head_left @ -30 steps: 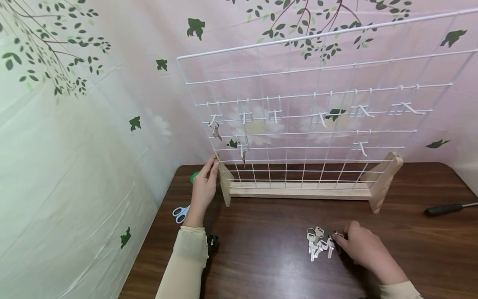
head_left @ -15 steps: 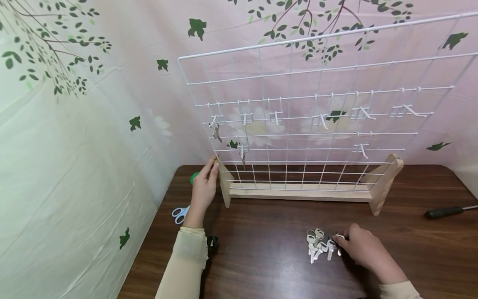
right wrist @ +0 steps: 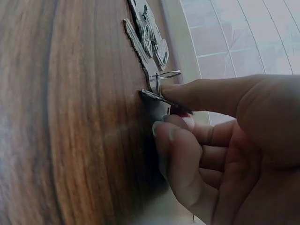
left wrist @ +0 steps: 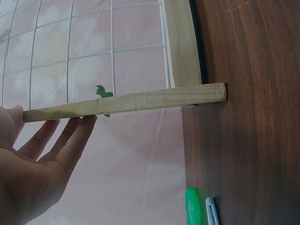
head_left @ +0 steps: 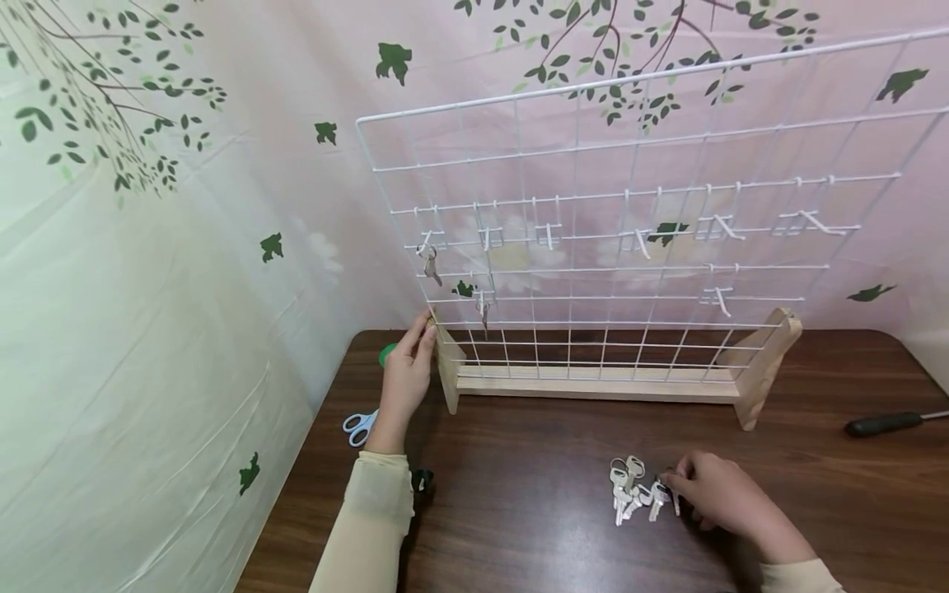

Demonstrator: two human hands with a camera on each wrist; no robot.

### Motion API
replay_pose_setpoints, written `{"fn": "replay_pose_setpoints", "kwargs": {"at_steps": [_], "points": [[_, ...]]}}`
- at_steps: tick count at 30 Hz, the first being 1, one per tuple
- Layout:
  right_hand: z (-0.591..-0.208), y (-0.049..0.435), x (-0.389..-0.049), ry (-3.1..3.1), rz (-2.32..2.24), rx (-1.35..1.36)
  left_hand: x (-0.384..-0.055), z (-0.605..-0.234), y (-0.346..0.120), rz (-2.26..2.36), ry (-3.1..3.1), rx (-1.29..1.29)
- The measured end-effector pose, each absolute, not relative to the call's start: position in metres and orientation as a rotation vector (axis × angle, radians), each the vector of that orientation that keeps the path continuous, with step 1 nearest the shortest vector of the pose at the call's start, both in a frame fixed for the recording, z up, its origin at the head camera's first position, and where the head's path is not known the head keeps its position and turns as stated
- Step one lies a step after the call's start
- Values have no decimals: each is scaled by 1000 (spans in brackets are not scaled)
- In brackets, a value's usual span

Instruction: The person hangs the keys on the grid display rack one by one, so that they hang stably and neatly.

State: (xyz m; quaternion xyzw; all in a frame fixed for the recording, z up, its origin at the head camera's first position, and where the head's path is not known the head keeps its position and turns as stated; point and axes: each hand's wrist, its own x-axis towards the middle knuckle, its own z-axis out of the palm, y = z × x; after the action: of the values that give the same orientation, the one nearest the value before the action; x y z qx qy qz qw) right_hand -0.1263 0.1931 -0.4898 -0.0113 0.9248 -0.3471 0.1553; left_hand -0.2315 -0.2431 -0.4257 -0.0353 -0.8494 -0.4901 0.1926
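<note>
Perhaps, with the left hand (head_left: 405, 375) gripping the wooden upright (left wrist: 154, 99), the right hand (head_left: 717, 492) pinching one key (head_left: 676, 504) could drag neighbouring keys (head_left: 623, 497) if rings snag.

Pale-blue scissors (head_left: 357, 427) lay near a rounded green object (left wrist: 193, 206) at the left side of the dark wood-grain counter (head_left: 519, 486), while a black-handled tool (head_left: 884, 424) with a metal shaft rested well apart at the right. Behind and to the left, a pink and cream drape (head_left: 178, 354) showed printed leafy branches, white flowers and dark green shapes.
</note>
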Motion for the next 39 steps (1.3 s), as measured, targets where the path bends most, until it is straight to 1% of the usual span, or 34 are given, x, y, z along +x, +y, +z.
{"fn": "replay_pose_setpoints", "kwargs": {"at_steps": [4, 8, 16, 25, 33, 39], "points": [[-486, 193, -126, 2625, -1026, -47, -231, -426, -243, -1381, -2377, -108], [-472, 188, -127, 2620, -1111, -69, -232, -425, -242, -1378, -2372, -124], [-420, 153, -131, 2616, -1354, -130, -232, -426, -243, -1383, -2380, -107], [-368, 100, -144, 2694, -1599, -389, -230, -426, -242, -1397, -2376, -105], [-322, 62, -154, 2544, -1843, -511, -231, -426, -242, -1387, -2367, -117], [-287, 38, -164, 2480, -1913, -629, -232, -427, -242, -1379, -2364, -115]]}}
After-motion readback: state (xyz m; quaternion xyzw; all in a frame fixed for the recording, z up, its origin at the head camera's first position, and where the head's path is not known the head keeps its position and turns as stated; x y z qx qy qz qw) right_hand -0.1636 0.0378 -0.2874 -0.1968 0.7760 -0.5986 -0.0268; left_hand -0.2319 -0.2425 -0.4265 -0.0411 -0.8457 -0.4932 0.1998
